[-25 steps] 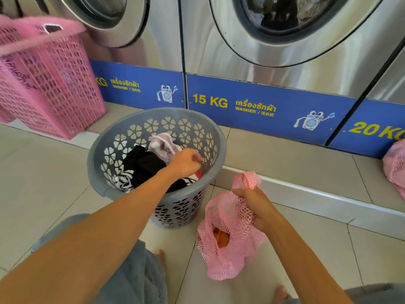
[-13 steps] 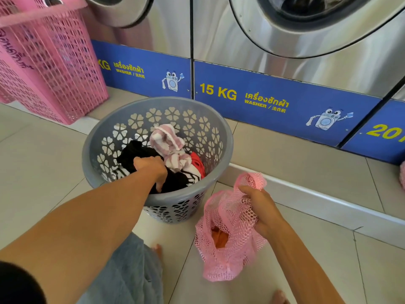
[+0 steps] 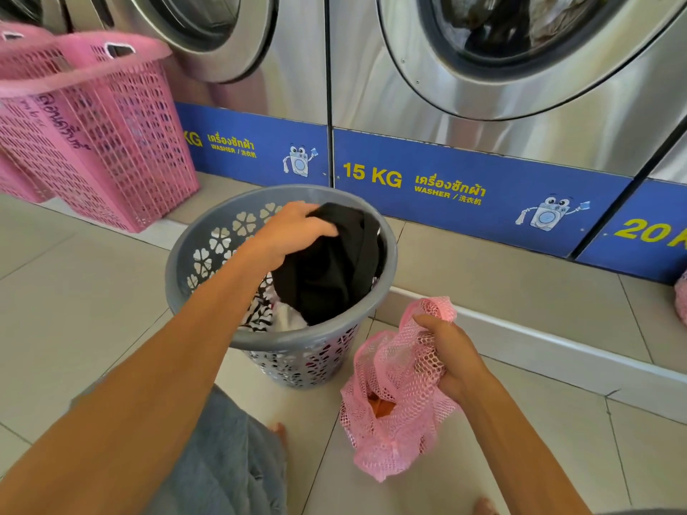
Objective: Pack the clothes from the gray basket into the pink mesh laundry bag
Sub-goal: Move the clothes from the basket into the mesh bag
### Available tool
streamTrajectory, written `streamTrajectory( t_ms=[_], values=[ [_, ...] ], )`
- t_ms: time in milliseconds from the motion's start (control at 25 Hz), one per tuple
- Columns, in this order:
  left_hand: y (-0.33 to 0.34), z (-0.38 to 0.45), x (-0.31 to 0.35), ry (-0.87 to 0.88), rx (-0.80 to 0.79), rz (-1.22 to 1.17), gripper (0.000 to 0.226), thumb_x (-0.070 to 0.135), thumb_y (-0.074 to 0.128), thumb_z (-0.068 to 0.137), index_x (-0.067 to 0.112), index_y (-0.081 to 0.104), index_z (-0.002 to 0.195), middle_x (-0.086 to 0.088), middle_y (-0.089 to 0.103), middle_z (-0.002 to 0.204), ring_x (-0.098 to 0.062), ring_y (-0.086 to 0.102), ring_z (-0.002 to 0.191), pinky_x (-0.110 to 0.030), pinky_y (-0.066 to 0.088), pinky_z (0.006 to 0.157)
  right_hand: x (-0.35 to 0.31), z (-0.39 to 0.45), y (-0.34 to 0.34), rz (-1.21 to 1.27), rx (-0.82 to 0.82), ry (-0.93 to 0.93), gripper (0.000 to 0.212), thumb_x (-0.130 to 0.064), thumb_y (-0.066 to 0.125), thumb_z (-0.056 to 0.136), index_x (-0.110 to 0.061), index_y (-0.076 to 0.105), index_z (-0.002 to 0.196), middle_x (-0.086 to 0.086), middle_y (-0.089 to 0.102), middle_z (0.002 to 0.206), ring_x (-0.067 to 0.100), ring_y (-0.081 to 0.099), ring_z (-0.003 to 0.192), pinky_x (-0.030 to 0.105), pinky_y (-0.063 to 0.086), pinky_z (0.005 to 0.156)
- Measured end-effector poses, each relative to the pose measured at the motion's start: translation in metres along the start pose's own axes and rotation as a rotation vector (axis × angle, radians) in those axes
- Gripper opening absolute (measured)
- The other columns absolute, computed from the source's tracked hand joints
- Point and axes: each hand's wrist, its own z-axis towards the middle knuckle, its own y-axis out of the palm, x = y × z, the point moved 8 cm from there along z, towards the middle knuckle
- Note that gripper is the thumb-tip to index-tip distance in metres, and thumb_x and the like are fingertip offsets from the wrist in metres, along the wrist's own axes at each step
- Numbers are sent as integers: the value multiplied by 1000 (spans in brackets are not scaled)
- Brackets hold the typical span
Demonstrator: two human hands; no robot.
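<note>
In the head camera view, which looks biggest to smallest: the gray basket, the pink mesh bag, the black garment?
1. gray basket
2. and 3. black garment and pink mesh bag look alike in size; the bag is scrunched and nearer the camera, so I won't rank them.

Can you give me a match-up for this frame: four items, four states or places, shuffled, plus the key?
Items:
1. black garment
2. pink mesh bag
3. gray basket
4. pink plastic hampers

States:
A. on the floor, clothes inside
B. standing at far left by the washers
C. pinched in the left hand, part-lifted
D. gathered at the top in the right hand, orange item inside

Pairs: 1-C, 2-D, 3-A, 4-B
</note>
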Motion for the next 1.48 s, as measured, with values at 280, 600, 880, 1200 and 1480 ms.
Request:
streamTrajectory(
  t_ms=[280,600,880,1200,1480],
  values=[
    [8,-30,19,-97,-35,-774,23,21,53,98,13,67,114,-5,74,108,-22,68,100,-38,54,89,-6,-17,-8,39,11,-3,37,-15,62,97,-5,57,132,22,73,98,37,71,86,47,59,75],
    [46,-29,-9,-239,-125,-163,33,40,58,93,12,64,109,-8,70,103,-23,67,91,-36,53,91,-12,-26,-8,69,-6,0,39,-16,59,100,-5,53,136,17,67,90,31,66,76,40,53,63],
    [67,-15,-55,-269,-227,422,95,75,51,73,5,50,137,-13,57,131,-30,57,117,-41,47,104,-11,-26,-8,37,-1,8,40,-21,62,98,-8,55,136,23,72,114,36,71,96,42,57,75],
    [54,7,-122,-309,-292,586,59,47,42,100,19,34,151,-11,33,157,-31,36,140,-45,31,116,-7,-30,-9,24,-23,22,28,-17,61,98,-5,61,124,23,74,91,31,69,72,44,57,71],
    [50,-6,-125,-384,-276,940,60,45,33,103,19,21,156,-11,35,157,-29,40,139,-37,32,110,-4,-23,-13,47,3,49,26,-15,59,99,-3,62,122,12,60,73,23,55,57,37,45,60]
  ],
)
